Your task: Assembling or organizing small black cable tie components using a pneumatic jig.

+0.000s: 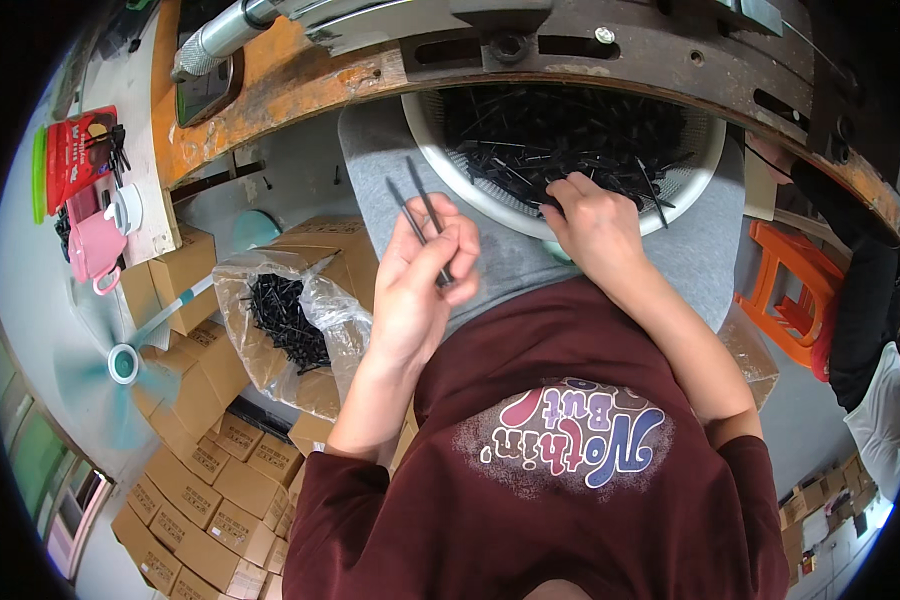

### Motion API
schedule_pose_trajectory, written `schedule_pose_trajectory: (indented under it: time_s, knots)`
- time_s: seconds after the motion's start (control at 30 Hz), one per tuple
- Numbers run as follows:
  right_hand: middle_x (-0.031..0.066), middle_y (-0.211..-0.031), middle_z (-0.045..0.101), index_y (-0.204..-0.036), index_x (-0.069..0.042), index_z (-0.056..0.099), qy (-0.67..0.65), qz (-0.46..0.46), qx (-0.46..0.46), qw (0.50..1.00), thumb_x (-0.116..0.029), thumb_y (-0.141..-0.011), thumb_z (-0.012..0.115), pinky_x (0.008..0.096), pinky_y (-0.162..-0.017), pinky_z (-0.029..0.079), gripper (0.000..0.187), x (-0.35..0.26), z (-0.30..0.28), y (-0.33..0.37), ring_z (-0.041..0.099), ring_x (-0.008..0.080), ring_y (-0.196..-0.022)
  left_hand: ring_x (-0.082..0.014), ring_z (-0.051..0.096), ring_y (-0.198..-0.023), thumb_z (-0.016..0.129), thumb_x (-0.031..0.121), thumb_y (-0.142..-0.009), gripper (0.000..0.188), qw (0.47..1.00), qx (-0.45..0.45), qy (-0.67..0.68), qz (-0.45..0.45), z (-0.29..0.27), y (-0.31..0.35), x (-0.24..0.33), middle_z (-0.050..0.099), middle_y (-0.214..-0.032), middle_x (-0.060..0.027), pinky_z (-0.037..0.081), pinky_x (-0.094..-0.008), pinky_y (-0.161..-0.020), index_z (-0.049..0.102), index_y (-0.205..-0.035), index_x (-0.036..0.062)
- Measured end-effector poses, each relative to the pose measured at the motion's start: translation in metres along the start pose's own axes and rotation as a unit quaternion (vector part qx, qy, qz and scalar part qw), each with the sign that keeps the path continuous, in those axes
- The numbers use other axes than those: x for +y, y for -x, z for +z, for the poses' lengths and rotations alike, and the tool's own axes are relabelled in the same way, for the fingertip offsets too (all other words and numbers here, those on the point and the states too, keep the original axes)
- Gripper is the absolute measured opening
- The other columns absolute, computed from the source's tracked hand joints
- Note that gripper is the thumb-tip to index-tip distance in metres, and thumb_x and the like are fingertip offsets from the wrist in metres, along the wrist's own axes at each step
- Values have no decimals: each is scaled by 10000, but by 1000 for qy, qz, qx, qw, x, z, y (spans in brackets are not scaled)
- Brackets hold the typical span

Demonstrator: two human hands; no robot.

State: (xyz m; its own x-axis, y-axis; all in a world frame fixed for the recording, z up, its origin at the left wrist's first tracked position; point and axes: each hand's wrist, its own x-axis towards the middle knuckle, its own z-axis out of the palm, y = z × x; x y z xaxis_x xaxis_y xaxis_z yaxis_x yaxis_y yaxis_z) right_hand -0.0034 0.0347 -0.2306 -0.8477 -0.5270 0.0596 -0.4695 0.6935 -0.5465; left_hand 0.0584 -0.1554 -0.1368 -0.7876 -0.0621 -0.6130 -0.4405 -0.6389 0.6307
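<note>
Two slim, straight dark sticks (403, 205) are gripped side by side in the left hand (417, 268), slanted with their upper ends pointed up and left, near the left rim of a round white basket (711, 160); their lower ends are partly covered by the fingers. The basket is perforated along its wall and is heaped with small black pieces (570, 135), mostly narrow, jumbled in all directions. The heap is touched at its near edge by the right hand (598, 225). One long thin piece (653, 195) is leaned across the near right rim. The basket's far side is hidden.
</note>
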Motion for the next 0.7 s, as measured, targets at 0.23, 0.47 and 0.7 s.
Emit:
schedule_pose_trajectory:
  time_s: [0.23, 0.47, 0.7]
  knots:
    - [92, -756, 583, -753, -51, 584, 36, 6, -5, 999, -123, -775, 678, 372, -557, 534, 120, 4, 12, -3, 657, 261, -649, -32, 290, -517, 561, 175, -988, 108, 996, -5, -80, 27, -9, -6, -6, 374, -638, 63, 238, -206, -476, 549, -943, 77]
    - [77, -751, 598, -802, -55, 630, -76, 30, 42, 996, -95, -767, 705, 378, -552, 512, 92, -7, -27, 6, 629, 273, -629, -6, 391, -601, 692, 150, -908, 336, 915, 95, -351, 177, -5, -16, -14, 580, -827, 39, 331, -168, -545, 640, -1221, 37]
    - [59, -784, 636, -831, -44, 651, -46, -110, 80, 990, -35, -709, 747, 330, -552, 484, 155, -19, -78, 9, 624, 213, -612, -2, 439, -595, 750, 47, -814, 396, 937, -86, -334, 65, -2, -11, -11, 619, -751, 15, 349, -173, -598, 660, -1192, -27]
